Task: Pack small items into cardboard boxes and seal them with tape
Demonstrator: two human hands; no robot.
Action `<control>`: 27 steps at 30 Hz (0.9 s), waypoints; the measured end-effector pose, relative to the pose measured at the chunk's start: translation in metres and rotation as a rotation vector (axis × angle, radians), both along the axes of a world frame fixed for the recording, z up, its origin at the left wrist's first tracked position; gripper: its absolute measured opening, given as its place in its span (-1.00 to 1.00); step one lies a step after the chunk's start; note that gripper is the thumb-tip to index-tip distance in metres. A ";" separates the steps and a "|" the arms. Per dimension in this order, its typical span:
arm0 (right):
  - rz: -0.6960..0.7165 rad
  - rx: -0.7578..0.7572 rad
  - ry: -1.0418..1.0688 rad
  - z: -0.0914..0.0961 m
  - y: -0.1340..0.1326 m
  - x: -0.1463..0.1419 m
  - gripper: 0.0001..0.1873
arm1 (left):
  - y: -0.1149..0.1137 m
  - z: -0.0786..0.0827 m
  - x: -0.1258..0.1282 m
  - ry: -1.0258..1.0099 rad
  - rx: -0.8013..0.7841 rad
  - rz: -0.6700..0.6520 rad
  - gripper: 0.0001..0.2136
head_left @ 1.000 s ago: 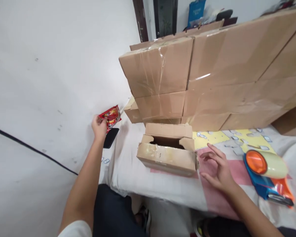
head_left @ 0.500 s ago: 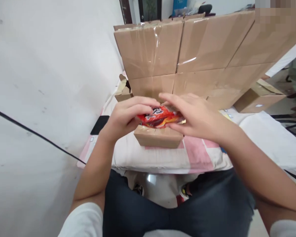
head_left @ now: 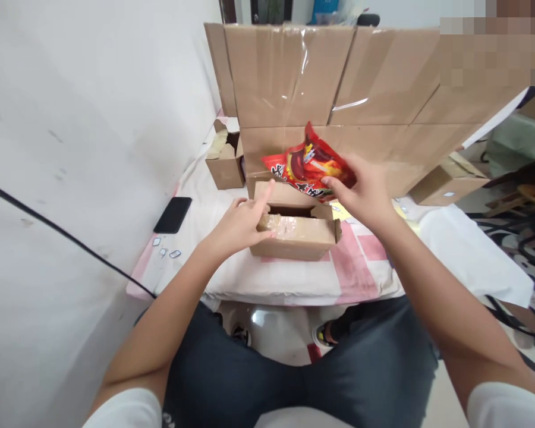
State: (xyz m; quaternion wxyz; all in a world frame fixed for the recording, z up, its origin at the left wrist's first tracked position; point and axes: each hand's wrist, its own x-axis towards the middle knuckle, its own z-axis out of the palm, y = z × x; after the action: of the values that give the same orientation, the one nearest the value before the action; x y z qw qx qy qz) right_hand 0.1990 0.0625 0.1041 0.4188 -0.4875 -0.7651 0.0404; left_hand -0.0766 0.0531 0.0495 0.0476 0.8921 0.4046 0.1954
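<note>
My right hand grips a shiny red food packet with dark lettering by its right end, thumb on the front. The packet hangs tilted above a small cardboard box whose top is open, its inside dark. My left hand is at the box's left end, fingers apart, with the forefinger pointing up and the thumb along the near top edge. Nothing is held in it.
A large cardboard panel stands upright behind the box. Another open carton is at the left, and a further carton at the right. A black phone lies near the wall. White cloth covers the right side.
The packet has gone from between both hands to my right hand alone, raised and turned face-on. My left hand has let go and moved down to the box, whose opening now shows.
</note>
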 end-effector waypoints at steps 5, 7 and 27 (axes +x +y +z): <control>0.079 -0.039 0.200 0.000 0.002 -0.013 -0.47 | -0.017 0.009 0.002 0.247 0.229 -0.173 -0.77; 0.127 -0.123 0.164 -0.002 0.002 -0.019 -0.53 | -0.025 0.010 0.004 0.257 0.185 -0.246 -0.76; 0.246 -0.724 -0.681 -0.050 0.000 -0.044 -0.75 | -0.012 -0.001 -0.022 0.089 -0.006 0.005 -0.53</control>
State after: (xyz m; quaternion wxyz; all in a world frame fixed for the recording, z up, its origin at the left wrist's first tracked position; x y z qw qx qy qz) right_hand 0.1548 0.0628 0.0544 -0.0580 -0.4930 -0.8469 0.1908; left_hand -0.0982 0.0413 0.0486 0.0316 0.8987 0.4093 0.1543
